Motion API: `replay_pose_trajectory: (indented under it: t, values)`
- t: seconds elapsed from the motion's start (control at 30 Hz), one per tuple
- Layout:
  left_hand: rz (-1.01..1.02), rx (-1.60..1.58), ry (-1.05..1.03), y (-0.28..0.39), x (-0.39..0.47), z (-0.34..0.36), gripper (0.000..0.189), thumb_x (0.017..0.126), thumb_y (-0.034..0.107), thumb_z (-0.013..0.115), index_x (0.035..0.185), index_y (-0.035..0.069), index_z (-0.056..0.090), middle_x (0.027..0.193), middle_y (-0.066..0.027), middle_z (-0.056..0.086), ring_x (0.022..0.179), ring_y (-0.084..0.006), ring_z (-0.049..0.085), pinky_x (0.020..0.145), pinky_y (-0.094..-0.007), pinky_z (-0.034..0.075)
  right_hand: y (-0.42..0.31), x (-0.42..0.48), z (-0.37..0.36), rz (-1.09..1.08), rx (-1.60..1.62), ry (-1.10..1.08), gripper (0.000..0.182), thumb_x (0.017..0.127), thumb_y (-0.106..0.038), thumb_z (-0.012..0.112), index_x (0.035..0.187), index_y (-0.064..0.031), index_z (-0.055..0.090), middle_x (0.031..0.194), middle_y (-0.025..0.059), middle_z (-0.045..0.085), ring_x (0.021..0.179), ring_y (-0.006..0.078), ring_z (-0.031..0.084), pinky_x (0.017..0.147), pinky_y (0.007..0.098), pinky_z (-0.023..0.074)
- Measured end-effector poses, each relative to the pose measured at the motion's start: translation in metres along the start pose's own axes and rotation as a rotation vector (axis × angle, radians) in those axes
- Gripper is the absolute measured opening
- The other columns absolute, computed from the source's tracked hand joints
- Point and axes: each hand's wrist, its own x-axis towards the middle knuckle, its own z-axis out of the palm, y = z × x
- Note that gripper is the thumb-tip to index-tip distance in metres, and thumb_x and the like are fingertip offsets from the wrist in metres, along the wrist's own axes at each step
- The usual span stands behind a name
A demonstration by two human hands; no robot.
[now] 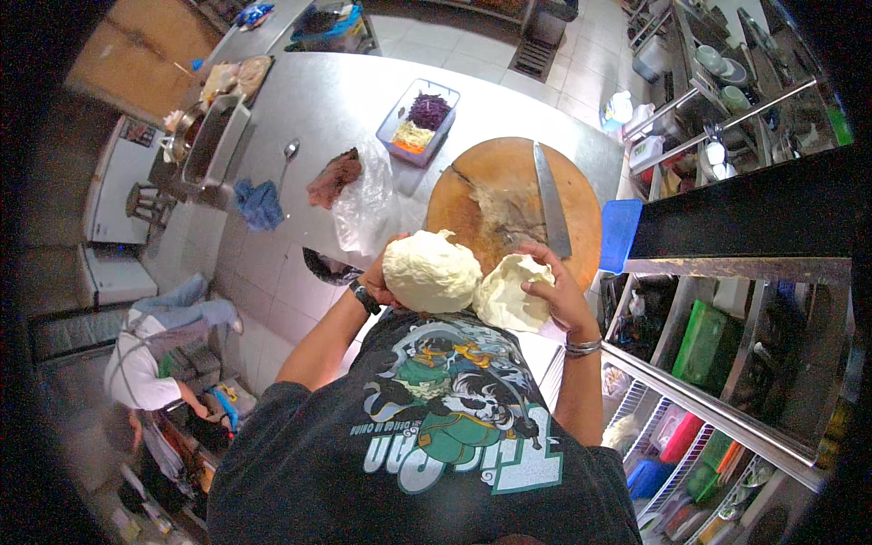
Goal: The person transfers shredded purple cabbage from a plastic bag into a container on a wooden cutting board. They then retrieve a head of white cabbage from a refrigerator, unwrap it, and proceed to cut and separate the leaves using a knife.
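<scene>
My left hand grips a pale head of cabbage from its left side, close to my shirt. In my right hand is a cupped cabbage leaf, its hollow turned upward and the thumb over its rim. Leaf and head meet or nearly meet between my hands. Just beyond them lies a round wooden chopping board, stained dark at its middle. A large knife rests on the board's right part, its wide end towards my right hand.
A plastic tub holds shredded purple, pale and orange vegetables. Left of the board are a clear plastic bag, a reddish-brown cloth, a blue cloth and a spoon. A blue container sits right. Another person bends at lower left.
</scene>
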Motion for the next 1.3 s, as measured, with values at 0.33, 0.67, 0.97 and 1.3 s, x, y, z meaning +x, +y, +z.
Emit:
replay_pose_trajectory:
  t: [0.33, 0.67, 0.97, 1.3]
  values:
    - [0.263, -0.007, 0.128, -0.004, -0.006, -0.037, 0.091, 0.091, 0.080, 0.043, 0.159, 0.020, 0.040, 0.158, -0.0130, 0.049, 0.136, -0.0411, 0.055, 0.102, -0.0647, 0.050, -0.021, 0.044, -0.030, -0.054, 0.304, 0.247, 0.043, 0.095, -0.004, 0.063, 0.137, -0.0013, 0.057, 0.124, 0.0101, 0.070, 0.110, 0.0208, 0.069, 0.095, 0.0342, 0.0572]
    - [0.164, 0.261, 0.174, 0.003, -0.022, -0.065, 0.095, 0.090, 0.075, 0.054, 0.156, 0.007, 0.043, 0.151, -0.0163, 0.056, 0.132, -0.0302, 0.061, 0.112, -0.0465, 0.048, -0.080, 0.062, -0.036, -0.391, 0.074, 0.610, 0.033, 0.105, -0.016, 0.060, 0.131, 0.0047, 0.062, 0.121, 0.0120, 0.071, 0.106, 0.0198, 0.070, 0.088, 0.0330, 0.0574]
    - [0.304, 0.251, 0.122, -0.018, -0.006, -0.005, 0.102, 0.077, 0.044, 0.080, 0.159, 0.005, 0.033, 0.156, -0.0161, 0.048, 0.139, -0.0290, 0.054, 0.116, -0.0437, 0.045, -0.021, 0.119, -0.026, -0.231, 0.658, 0.316, 0.039, 0.107, -0.014, 0.055, 0.143, -0.0020, 0.049, 0.137, 0.0120, 0.061, 0.120, 0.0234, 0.065, 0.099, 0.0379, 0.0592]
    - [0.648, 1.261, 0.243, -0.011, 0.015, 0.008, 0.106, 0.066, 0.035, 0.094, 0.153, 0.008, 0.040, 0.154, -0.0147, 0.046, 0.141, -0.0322, 0.048, 0.120, -0.0447, 0.038, 0.055, 0.067, -0.003, -0.106, -0.039, 0.430, 0.059, 0.103, -0.014, 0.062, 0.156, -0.0102, 0.035, 0.132, 0.0094, 0.057, 0.108, 0.0155, 0.061, 0.087, 0.0335, 0.0595]
